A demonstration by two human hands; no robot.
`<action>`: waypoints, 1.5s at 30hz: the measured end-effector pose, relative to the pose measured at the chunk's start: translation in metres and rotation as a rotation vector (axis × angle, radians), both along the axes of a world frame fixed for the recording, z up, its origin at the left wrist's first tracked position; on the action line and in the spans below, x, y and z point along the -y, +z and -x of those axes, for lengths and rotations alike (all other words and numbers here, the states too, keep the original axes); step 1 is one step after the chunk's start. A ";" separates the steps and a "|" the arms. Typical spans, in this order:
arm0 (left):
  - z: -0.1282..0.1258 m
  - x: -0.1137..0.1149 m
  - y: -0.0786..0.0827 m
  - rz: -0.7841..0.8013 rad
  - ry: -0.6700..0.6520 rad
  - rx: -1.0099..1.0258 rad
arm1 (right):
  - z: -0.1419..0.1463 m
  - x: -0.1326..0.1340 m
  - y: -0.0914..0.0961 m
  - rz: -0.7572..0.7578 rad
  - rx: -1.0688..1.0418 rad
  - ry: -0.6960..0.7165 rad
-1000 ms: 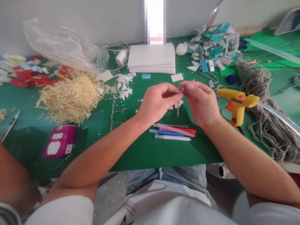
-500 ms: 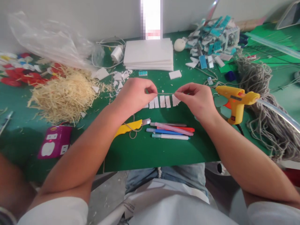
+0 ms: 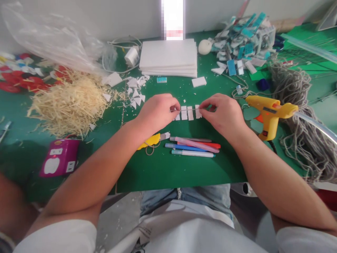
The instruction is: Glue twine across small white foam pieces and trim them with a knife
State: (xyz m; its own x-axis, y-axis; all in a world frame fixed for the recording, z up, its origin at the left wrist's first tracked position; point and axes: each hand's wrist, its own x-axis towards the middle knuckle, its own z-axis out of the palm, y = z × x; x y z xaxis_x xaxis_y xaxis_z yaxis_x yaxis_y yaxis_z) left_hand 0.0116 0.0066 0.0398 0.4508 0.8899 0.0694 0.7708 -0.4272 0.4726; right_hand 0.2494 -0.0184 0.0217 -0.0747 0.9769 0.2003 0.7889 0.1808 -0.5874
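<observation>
Between my two hands a thin grey string [image 3: 193,109] is stretched taut, running across a row of small white foam pieces [image 3: 190,114] on the green table. My left hand [image 3: 160,110] pinches one end with thumb and fingertips. At the other end my right hand [image 3: 222,110] pinches it the same way, over the rightmost piece. The leftmost pieces are partly hidden by my left fingers. Nearer me lie several coloured pens [image 3: 195,147] and a yellow utility knife [image 3: 151,141] with a loop of string on it.
A yellow glue gun [image 3: 271,112] and a heap of grey yarn [image 3: 292,91] lie to the right. On the left are straw shreds [image 3: 68,103] and a purple power box [image 3: 60,157]. White foam sheets [image 3: 168,56] are stacked behind, beside a pile of blue-white scraps [image 3: 244,45].
Both hands have brought the taut string down and nearer me, from behind the white foam pieces to across them. The camera view has also shifted slightly.
</observation>
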 end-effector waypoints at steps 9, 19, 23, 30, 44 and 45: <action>-0.004 0.002 -0.001 0.017 -0.008 -0.087 | -0.002 0.001 -0.001 -0.028 0.136 -0.010; 0.001 0.003 0.012 0.021 0.059 -0.069 | -0.001 0.001 -0.002 -0.009 0.106 -0.014; 0.008 0.004 0.024 -0.034 0.128 -0.025 | -0.001 0.002 -0.001 -0.049 0.083 -0.006; 0.022 -0.002 0.042 -0.011 0.170 -0.295 | 0.000 0.003 0.000 -0.043 0.082 0.036; 0.018 0.001 0.033 0.155 -0.025 -0.612 | 0.007 0.004 -0.005 -0.114 -0.007 0.153; 0.017 0.001 0.034 0.158 -0.031 -0.619 | 0.006 0.003 -0.005 -0.116 -0.007 0.137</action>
